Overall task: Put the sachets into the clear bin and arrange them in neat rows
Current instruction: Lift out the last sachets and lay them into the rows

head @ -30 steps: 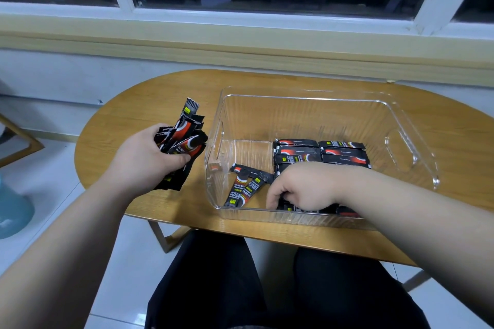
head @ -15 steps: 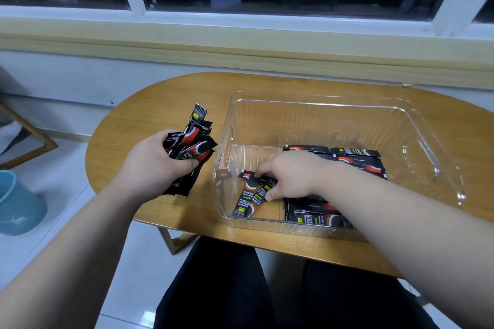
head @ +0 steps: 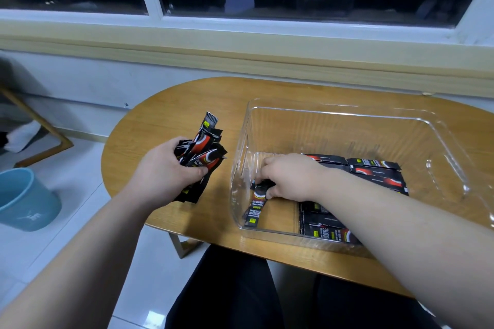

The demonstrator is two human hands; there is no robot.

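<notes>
A second ago my right hand lay on the near row, by the front wall of the bin. It has since crossed leftward and now has its fingers curled round the top end of the loose sachets. Half a second ago those lay fanned apart. Now they overlap, tilted, with their lower ends pointing back toward me. My left hand has not changed: it still grips the bunch, whose ends stick out above and below my fist.

The bin's left wall stands just past my right fingertips, so there is little room that way. The lower ends of the loose sachets reach close to the front wall. Under my right wrist a strip of bare bin floor runs between the loose sachets and the near row. The far row lies behind my right forearm. Beyond my knuckles the far half of the bin is open up to its back wall.

My left hand hangs outside the bin, near its left wall, over the table. The table's rounded edge curves just off my left wrist. A bucket stands on the floor well to the left of that hand.
</notes>
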